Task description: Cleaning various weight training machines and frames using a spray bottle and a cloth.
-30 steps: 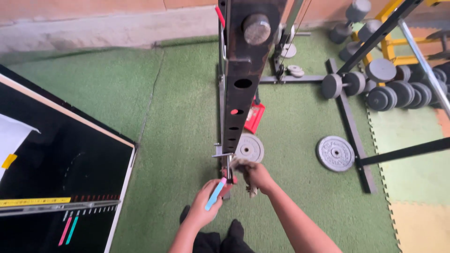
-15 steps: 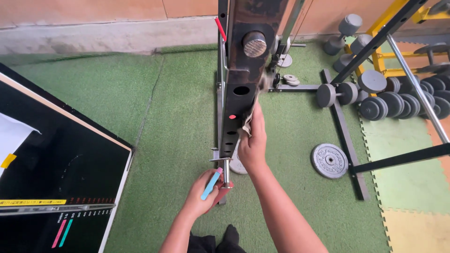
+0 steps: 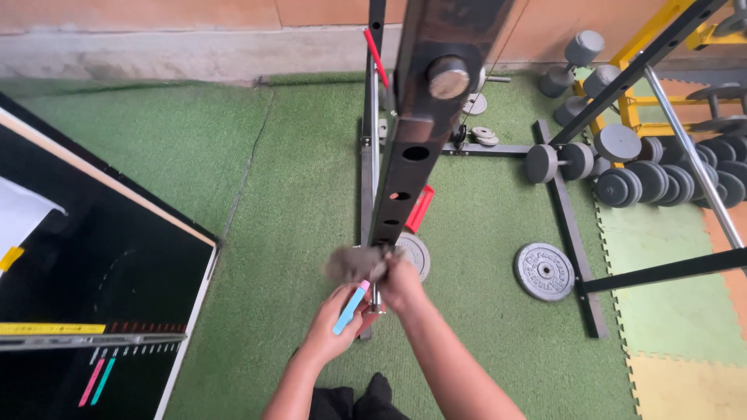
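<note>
Nearest, the left hand (image 3: pixel 331 330) grips a blue-and-pink marker (image 3: pixel 350 308) beside the black steel upright (image 3: pixel 408 167); the right hand (image 3: pixel 401 284) presses a blurred grey rag (image 3: pixel 354 263) against its lower end, weight plates (image 3: pixel 545 271) beyond.

At our left a large black rectangular board with pale edge (image 3: pixel 93 257), on it a white paper sheet (image 3: pixel 23 218), a small yellow tape piece (image 3: pixel 12 257), a long yellow label strip (image 3: pixel 47 329), pink and teal strips (image 3: pixel 97 381)
</note>
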